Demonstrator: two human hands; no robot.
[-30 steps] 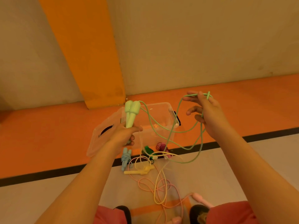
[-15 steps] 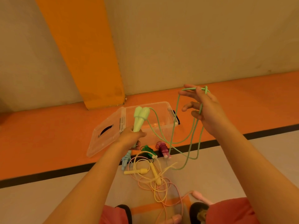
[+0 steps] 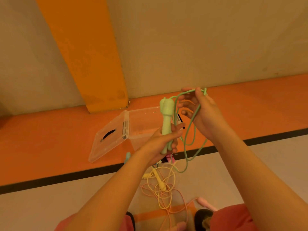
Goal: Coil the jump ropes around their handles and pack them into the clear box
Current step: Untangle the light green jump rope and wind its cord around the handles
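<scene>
My left hand (image 3: 164, 141) grips the two pale green handles (image 3: 166, 117) upright, side by side, above the clear box (image 3: 141, 120). My right hand (image 3: 202, 110) is just to the right of the handles and pinches the green rope (image 3: 191, 135) near its top; the rope loops over its fingers and hangs down in long loops to the floor. The clear box sits on the orange floor with its lid (image 3: 108, 139) folded open to the left.
On the floor below my hands lie a tangled yellow jump rope (image 3: 160, 182) and a pink rope (image 3: 181, 204) with a pink handle (image 3: 205, 203). A light blue handle (image 3: 127, 156) and a magenta handle (image 3: 170, 158) lie near the box. My knees are at the bottom edge.
My left hand has carried the green handles right and up, close to my right hand. The hanging loops have drawn in narrower. The view has shifted left, so everything sits further right.
</scene>
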